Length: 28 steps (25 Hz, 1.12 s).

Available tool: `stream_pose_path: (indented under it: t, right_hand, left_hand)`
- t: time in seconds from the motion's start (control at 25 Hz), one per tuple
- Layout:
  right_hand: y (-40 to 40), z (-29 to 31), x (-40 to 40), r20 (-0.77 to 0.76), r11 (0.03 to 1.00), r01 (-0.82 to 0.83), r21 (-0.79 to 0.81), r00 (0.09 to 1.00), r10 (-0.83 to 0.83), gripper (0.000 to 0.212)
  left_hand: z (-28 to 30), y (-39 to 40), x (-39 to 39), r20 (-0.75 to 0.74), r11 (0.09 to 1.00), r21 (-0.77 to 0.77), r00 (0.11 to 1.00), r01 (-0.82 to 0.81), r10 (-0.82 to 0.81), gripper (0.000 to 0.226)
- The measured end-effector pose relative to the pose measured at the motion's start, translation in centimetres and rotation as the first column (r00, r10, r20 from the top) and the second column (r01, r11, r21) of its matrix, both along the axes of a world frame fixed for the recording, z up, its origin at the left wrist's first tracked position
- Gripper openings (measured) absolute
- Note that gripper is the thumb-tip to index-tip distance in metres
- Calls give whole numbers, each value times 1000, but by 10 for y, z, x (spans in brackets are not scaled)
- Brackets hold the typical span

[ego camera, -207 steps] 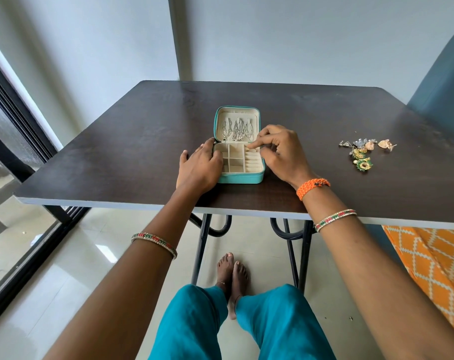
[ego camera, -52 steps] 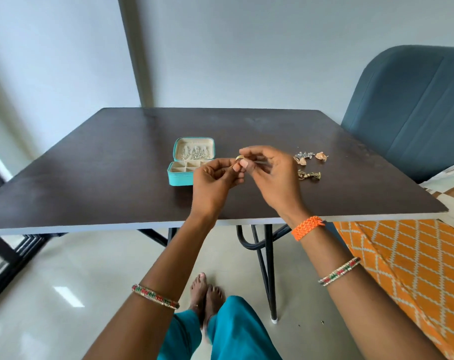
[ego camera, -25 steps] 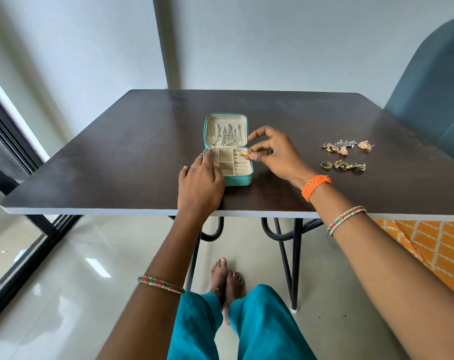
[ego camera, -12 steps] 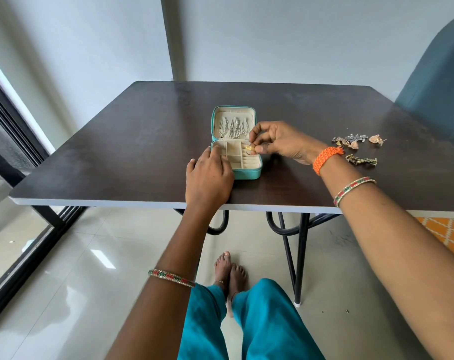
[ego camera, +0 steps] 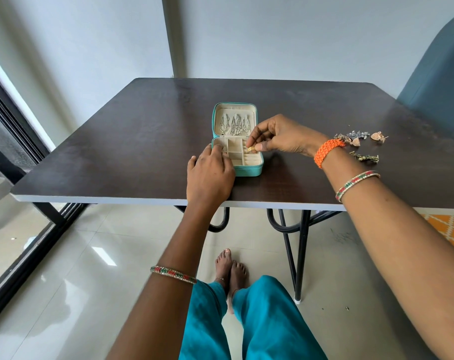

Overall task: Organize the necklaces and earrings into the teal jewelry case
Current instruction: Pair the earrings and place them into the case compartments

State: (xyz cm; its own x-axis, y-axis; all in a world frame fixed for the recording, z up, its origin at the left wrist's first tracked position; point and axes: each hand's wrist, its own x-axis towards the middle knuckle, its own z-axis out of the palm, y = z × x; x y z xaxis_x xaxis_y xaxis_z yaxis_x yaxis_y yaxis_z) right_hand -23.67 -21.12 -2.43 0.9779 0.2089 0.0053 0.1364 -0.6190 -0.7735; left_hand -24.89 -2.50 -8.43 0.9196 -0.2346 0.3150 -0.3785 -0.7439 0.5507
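- Open case [ego camera: 248, 170] sits mid-tabletop, nearer the front edge.
- Right hand [ego camera: 280, 136] pinches a gold earring [ego camera: 251, 149] over the case's right side.
- Left hand [ego camera: 210, 175], fingers together and relaxed, rests on its left rim.
- Loose earrings [ego camera: 361, 142] lie near the right edge.

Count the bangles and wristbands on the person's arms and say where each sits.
3. An orange braided band at the right wrist, a beaded bangle further up the right forearm, another beaded bangle on the left forearm. None looks hidden.
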Motion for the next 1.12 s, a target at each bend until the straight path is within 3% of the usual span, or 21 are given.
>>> stream_pose_path:
  t: [0.16,0.36,0.48,0.68,1.0,1.08,1.12]
  right_hand:
    - [2,1,-2,46,995,28,-92,999,-23,19]
    - [1,0,-9,334,958,246,-149,924,-185,43]
    - [7,-2,-20,434,897,337,-287,880,-191,52]
    - [12,-10,-39,472,785,399,-475,868,-155,49]
    - [22,-19,-48,523,695,438,-570,846,-104,43]
    - [17,-22,-49,581,732,468,-495,805,-121,49]
    - [11,-22,-50,617,787,495,-368,763,-192,52]
  left_hand:
    - [-1,0,1,-5,1000,-3,1000,1,-1,38]
    - [-1,0,1,-12,1000,-4,1000,5,-5,39]
    - [-1,0,1,-17,1000,-3,1000,-2,2,38]
    - [-1,0,0,-19,1000,0,1000,-2,2,38]
    - [1,0,-2,-30,1000,8,1000,-5,5,37]
    - [1,1,-2,-27,1000,5,1000,-5,5,37]
    - [0,1,-1,-23,1000,2,1000,-6,6,38]
